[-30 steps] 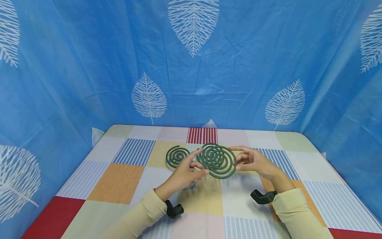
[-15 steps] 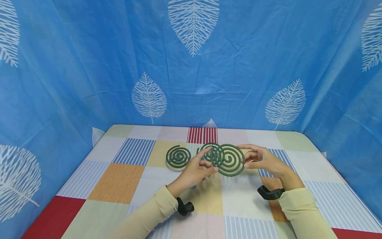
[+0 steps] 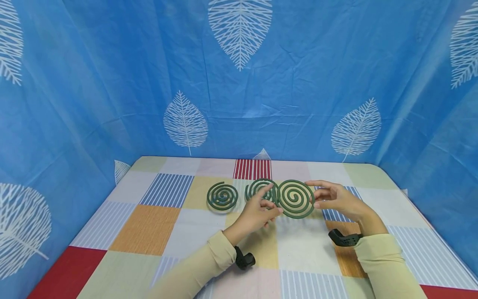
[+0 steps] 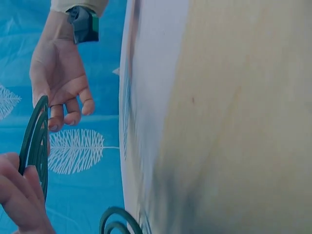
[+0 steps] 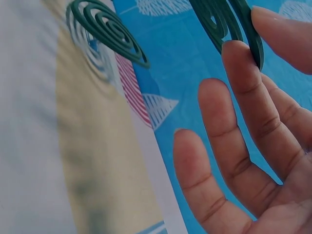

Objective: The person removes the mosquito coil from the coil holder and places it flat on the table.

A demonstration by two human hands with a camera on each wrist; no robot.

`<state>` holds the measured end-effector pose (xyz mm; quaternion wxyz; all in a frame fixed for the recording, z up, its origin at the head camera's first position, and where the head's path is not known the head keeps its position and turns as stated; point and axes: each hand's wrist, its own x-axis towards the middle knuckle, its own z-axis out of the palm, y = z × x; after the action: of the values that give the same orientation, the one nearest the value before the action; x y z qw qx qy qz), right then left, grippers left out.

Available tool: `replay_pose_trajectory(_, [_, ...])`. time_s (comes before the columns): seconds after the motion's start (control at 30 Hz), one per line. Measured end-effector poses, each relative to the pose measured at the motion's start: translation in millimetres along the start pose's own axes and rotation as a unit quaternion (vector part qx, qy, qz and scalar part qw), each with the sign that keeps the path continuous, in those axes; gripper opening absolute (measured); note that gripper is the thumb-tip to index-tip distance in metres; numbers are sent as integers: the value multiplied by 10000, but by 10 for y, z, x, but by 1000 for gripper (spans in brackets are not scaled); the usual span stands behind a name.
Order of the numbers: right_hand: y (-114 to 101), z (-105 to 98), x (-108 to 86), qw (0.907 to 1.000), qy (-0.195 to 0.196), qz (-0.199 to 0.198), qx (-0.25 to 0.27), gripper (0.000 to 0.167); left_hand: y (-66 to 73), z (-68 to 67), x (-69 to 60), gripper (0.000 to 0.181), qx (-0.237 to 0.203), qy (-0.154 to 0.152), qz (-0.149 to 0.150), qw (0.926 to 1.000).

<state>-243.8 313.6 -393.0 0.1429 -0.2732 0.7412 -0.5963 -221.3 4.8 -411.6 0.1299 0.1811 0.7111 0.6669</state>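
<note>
Between my two hands I hold the held coil, a flat green spiral, up over the bench; my left hand pinches it at its left edge and my right hand pinches it at its right. From the head view its face is turned towards me, rings plain to the centre; the left wrist view shows it nearly edge-on against the blue curtain, with the loosely curved fingers of my right hand beyond. The right wrist view tells me more about that grip; my thumb is against one side of the rim and a fingertip against the other, while two more fingers sit apart from it.

Just left of the held coil, overlapping it as the head sees them, is the middle coil, with my left index finger crossing in front; farther left, apart from both, is the left coil, a bit of blue showing through its rings; whether anything props these two I cannot tell. The right wrist view shows one coil tilted above a pale, blurred shape.
</note>
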Motion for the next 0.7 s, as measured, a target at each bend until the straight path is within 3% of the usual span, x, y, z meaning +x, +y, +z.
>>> replay_pose_trajectory(0.3, [51, -128, -90, 9999, -77, 42, 79, 62, 3, 163, 70, 84, -7, 147, -162, 9998])
replay_pose_trajectory(0.7, [135, -225, -176, 9998, 121, 100, 80, 64, -34, 305, 193, 81, 52, 109, -296, 9995])
